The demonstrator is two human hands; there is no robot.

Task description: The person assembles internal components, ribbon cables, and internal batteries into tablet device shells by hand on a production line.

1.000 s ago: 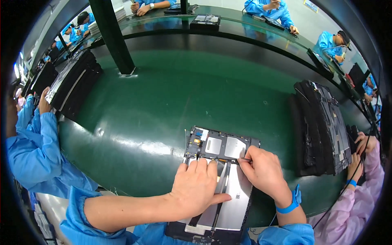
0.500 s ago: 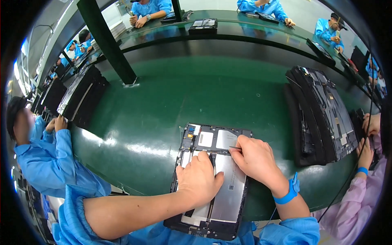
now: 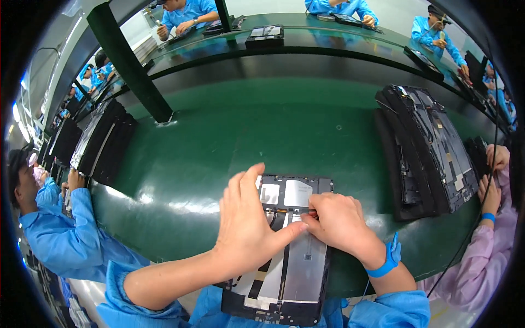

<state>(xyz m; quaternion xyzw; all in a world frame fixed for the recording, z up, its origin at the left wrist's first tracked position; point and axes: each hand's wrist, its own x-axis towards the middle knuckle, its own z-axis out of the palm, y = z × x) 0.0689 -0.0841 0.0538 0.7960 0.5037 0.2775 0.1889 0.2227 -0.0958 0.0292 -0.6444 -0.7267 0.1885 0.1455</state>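
An opened tablet, its dark frame and silvery inner plates exposed, lies partly over the table's near edge in front of me. My left hand is raised over its left side, fingers stretched upward and thumb reaching across toward the right hand. No object shows in it. My right hand is closed in a pinch at the tablet's upper right, round a thin dark pointed tool whose tip points left at the inner parts. Most of the tool is hidden by the fingers. A blue strap circles the right wrist.
Stacked tablet housings with black padding stand on the green table at the right; another stack is at the left. A green post rises at the far left. Co-workers sit on both sides and across; a dark cable hangs at the right.
My left hand has lifted off the tablet's middle and opened, its thumb now near the right hand. My right hand has shifted slightly downward with the tool. The view has tilted a little.
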